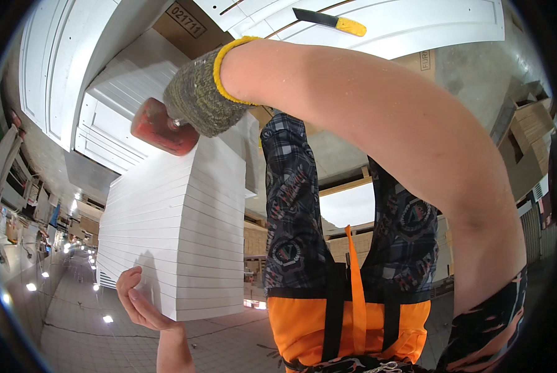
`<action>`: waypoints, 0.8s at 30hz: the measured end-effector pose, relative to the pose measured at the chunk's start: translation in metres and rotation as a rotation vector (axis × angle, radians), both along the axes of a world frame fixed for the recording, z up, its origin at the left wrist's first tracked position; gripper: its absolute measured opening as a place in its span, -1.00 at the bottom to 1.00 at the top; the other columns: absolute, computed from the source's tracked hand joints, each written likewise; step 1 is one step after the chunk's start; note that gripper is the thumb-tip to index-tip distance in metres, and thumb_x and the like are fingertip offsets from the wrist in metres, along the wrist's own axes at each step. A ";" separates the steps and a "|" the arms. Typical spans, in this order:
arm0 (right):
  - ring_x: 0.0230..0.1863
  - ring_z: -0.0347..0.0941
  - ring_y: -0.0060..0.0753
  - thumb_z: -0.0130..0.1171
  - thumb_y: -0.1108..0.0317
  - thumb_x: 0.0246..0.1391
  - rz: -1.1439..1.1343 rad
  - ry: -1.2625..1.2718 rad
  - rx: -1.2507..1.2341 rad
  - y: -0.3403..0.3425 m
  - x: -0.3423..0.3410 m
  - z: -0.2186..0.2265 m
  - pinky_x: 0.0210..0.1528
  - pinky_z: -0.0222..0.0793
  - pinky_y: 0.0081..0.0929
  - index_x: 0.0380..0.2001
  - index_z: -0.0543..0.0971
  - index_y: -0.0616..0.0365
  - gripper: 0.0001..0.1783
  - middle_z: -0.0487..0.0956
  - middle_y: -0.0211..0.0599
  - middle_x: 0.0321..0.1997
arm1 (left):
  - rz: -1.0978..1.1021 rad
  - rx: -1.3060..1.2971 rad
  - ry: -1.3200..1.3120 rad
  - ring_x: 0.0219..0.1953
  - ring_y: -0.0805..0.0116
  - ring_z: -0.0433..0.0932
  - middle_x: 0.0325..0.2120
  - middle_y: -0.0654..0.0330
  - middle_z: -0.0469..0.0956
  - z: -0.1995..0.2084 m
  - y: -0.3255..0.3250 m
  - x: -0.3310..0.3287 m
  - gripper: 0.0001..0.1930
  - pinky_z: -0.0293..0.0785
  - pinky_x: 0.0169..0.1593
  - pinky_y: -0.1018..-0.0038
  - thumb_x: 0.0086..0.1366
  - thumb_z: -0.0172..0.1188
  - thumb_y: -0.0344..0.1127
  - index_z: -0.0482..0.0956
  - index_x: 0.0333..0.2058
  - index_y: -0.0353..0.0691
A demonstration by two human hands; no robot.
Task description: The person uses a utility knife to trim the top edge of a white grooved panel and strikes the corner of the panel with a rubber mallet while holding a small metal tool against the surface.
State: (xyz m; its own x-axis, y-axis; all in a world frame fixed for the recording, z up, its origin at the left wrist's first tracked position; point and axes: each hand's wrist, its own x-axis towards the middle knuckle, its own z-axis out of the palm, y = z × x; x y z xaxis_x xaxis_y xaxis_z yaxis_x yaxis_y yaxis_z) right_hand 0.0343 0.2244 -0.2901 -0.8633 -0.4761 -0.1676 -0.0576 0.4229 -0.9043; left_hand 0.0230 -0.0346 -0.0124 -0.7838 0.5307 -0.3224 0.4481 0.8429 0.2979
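Observation:
A tall stack of white slatted boards (210, 217), its layers showing as lines, stands at the left. My bare left hand (140, 301) rests against the stack's near lower corner, its fingers extended along the side and slightly bent. In a grey knitted glove with a yellow cuff, my right hand (204, 93) is closed around a mallet. The red, scuffed mallet head (160, 127) is over the stack's far upper end; whether they touch I cannot tell. The glove hides most of the handle.
White grooved panels (51, 68) lie at the far left. A black-and-yellow tool (331, 22) rests on a white panel (440, 22) at the top. Brown cardboard (185, 28) lies behind the glove. Cardboard boxes (530, 130) are at the right. Grey floor (98, 323) shows lower left.

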 end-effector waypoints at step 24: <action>-0.34 0.58 -0.04 0.15 0.37 0.04 -0.180 -0.074 0.117 0.010 0.052 -0.016 -0.31 0.50 -0.13 0.20 0.41 0.15 -0.41 0.61 0.01 -0.28 | -0.022 0.011 -0.001 -0.16 0.14 0.42 -0.30 0.05 0.45 -0.004 0.005 0.004 -0.68 0.30 -0.01 0.23 0.42 -0.22 -0.26 0.46 -0.28 -0.36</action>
